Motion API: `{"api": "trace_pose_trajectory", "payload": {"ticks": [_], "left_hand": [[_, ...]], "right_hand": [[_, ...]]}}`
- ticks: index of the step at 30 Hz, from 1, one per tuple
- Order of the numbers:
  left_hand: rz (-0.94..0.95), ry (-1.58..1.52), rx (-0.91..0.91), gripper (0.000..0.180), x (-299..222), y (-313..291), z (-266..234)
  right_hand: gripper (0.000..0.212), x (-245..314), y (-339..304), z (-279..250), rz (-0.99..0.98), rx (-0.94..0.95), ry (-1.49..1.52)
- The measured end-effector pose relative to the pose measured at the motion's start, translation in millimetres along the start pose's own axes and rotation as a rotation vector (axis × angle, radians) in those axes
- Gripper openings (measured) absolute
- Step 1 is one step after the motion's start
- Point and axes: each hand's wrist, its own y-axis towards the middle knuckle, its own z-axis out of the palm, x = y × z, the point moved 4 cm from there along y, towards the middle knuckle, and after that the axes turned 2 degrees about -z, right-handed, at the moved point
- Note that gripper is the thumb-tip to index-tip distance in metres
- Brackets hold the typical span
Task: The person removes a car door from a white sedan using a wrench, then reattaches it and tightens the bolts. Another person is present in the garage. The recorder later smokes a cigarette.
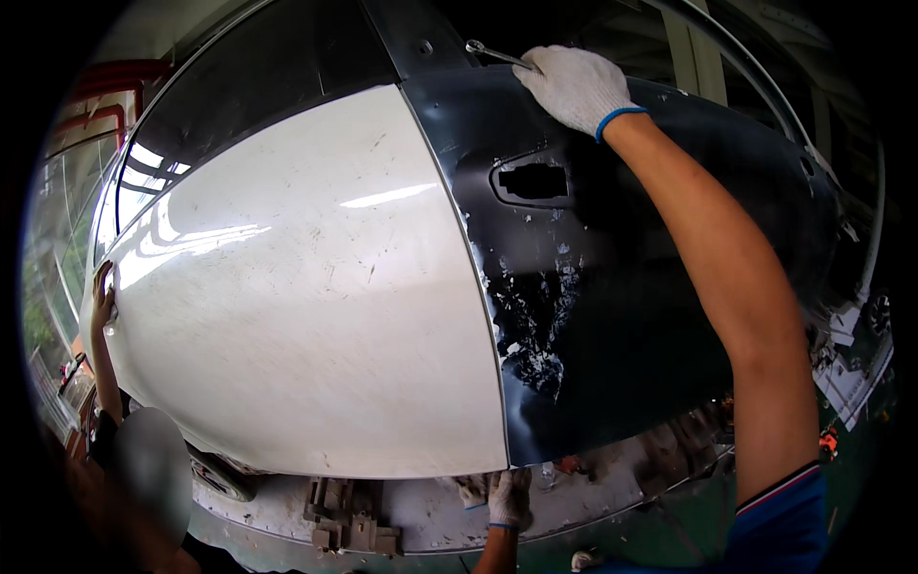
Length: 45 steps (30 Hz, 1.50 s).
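Note:
A dark, bare car door (631, 287) with a handle recess and chipped white paint fills the right side, its edge against a white car door (325, 316). My right hand (577, 88), in a white knitted glove with a blue cuff, is at the dark door's upper edge. It is closed on a ring spanner (497, 55), whose ring end points left. My left hand (510, 499), gloved too, grips the dark door's lower edge near the seam; its fingertips are hidden. Beside it is another patch of white glove (471, 491), whether a reflection or a separate glove I cannot tell.
At the left, another person's hand (103, 295) rests on the white door's far edge; their head (153, 469) is low in front. Brown metal blocks (349, 517) stand on the platform (258, 502) below the doors. White sheets (843, 387) hang at the right.

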Motion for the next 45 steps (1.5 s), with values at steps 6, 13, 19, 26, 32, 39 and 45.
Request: {"api": "trace_pose_trajectory", "payload": {"ticks": [6, 13, 19, 26, 32, 39, 45], "left_hand": [[-0.029, 0.033, -0.028, 0.019, 4.7, 1.7, 12.8], [-0.028, 0.106, -0.073, 0.026, -4.4, 1.0, -4.3], [-0.057, 0.116, -0.12, 0.017, -5.0, -5.1, 1.8], [-0.082, 0.123, -0.068, 0.009, 7.1, 6.8, 15.6], [-0.128, 0.118, -0.064, 0.037, 6.7, 5.7, -13.5], [-0.016, 0.579, 0.243, 0.02, 7.3, 18.2, -49.2], [0.344, 2.055, 0.409, 0.013, 2.3, 13.2, -1.3]], "right_hand": [[0.039, -3.6, -6.0, -10.2, -0.019, 0.017, -0.032], [0.03, 14.0, -67.5, -67.7, -0.196, -0.268, 0.089], [0.048, 23.5, -229.4, -72.0, -0.415, 0.184, 0.845], [0.034, 21.7, -467.8, 44.2, 0.105, 0.891, 0.956], [0.033, 36.3, -623.8, 88.3, 0.427, 1.009, 0.842], [0.044, 51.0, -718.2, 107.5, 0.333, 1.26, 0.796], [0.049, 37.3, -807.9, 150.1, 0.471, 1.357, 1.008]]}}
